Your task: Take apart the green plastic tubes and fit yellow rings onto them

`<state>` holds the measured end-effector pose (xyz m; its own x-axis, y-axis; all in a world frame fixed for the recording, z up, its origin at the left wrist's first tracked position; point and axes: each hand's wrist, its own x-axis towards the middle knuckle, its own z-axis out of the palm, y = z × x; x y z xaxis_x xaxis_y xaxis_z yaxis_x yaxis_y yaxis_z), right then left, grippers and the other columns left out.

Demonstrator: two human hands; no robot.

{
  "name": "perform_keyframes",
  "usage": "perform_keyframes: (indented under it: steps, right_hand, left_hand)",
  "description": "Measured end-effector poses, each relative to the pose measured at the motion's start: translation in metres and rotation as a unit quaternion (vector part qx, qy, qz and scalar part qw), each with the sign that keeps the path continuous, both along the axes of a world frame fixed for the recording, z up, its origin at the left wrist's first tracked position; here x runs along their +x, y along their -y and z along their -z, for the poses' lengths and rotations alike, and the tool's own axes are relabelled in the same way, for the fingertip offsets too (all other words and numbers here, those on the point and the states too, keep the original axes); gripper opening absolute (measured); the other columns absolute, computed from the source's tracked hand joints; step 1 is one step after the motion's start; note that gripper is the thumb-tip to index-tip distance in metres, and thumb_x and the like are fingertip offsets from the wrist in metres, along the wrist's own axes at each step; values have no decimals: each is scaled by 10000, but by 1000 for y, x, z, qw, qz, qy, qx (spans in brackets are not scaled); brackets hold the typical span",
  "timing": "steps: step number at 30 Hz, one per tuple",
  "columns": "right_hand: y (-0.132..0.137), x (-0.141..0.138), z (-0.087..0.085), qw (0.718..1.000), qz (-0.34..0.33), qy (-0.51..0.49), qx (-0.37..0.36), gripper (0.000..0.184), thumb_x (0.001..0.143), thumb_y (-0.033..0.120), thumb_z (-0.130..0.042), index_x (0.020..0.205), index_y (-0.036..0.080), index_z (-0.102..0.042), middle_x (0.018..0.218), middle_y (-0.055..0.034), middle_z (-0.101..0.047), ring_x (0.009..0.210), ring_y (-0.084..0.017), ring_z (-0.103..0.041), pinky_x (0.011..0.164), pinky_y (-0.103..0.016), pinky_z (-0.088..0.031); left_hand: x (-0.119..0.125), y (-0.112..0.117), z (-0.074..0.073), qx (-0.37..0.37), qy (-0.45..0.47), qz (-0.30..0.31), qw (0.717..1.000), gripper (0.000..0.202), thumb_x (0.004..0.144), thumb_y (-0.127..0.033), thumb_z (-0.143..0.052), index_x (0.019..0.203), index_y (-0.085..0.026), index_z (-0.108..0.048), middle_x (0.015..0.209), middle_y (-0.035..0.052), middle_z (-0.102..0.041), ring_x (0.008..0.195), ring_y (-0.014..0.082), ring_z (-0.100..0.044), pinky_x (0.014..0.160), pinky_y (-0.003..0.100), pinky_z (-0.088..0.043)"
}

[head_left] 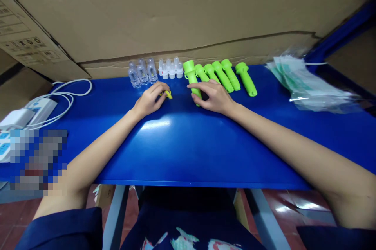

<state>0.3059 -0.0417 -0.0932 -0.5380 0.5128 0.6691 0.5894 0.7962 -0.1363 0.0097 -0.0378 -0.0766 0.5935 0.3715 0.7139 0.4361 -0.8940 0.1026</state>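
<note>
My left hand (150, 99) is closed, with thumb and fingers at a small yellow piece (168, 94) just above the blue tabletop. Most of that piece's left side is hidden by the fingers. My right hand (216, 95) has its thumb and fingers around a bright green flashlight-shaped tube (190, 71), whose wide round end points to the back. To its right lie several similar green tubes (225, 78) in a slanted row, one (247, 80) a little apart. Behind my left hand stand several clear plastic bottle-like pieces (143, 74). Beside them are smaller white-based clear pieces (172, 71).
Plastic bags with green print (308, 81) lie at the right on the blue table (188, 144). A white cable (70, 97), white adapters (38, 107) and a power strip (4, 150) sit at the left, near a pixelated object (44, 156). Cardboard (182, 15) walls the back.
</note>
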Motion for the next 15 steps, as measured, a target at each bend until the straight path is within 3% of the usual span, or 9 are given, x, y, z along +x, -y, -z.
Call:
perform_keyframes:
  steps: [3, 6, 10, 12, 15]
  right_hand:
    - [1, 0, 0, 999, -34, 5, 14, 348, 1085, 284, -504, 1354, 173, -693, 1060, -113, -766, 861, -202, -709, 803, -323, -551]
    - [1, 0, 3, 998, -33, 30, 42, 365, 1099, 267, -485, 1420, 227, -653, 1185, -120, -735, 971, -210, -720, 853, -334, -591]
    - [-2, -3, 4, 995, -43, 50, 72, 492, 1083, 275, -468, 1567, 186, -469, 1138, -123, -750, 939, -235, -732, 834, -366, -619]
    - [-4, -7, 1, 995, -23, 71, 60, 560, 1062, 263, -456, 1604, 133, -404, 1118, -140, -752, 931, -257, -735, 848, -389, -624]
    - [-5, -16, -5, 994, 29, 96, 40, 543, 1009, 213, -444, 1530, 70, -496, 1202, -201, -737, 1010, -304, -740, 882, -420, -613]
  left_hand:
    - [3, 2, -2, 9, 28, 10, 1000, 220, 1074, -158, -497, 1082, -141, -717, 1042, 119, -779, 1005, 176, -755, 915, 312, -609]
    - [12, -1, -6, -2, 105, -6, 994, 172, 1028, -160, -609, 1056, -166, -779, 1026, 89, -777, 970, 166, -748, 869, 291, -597]
    - [29, -13, -12, -109, 220, -50, 968, 155, 1005, -260, -660, 1026, -198, -801, 986, 66, -784, 862, 162, -723, 739, 288, -567]
    - [36, -23, -14, -175, 238, -34, 955, 195, 1015, -355, -663, 1040, -210, -790, 1007, 66, -801, 839, 164, -724, 733, 302, -570]
    - [42, -37, -12, -234, 253, 26, 938, 292, 991, -493, -693, 1027, -213, -766, 1008, 62, -804, 828, 164, -736, 738, 312, -588]
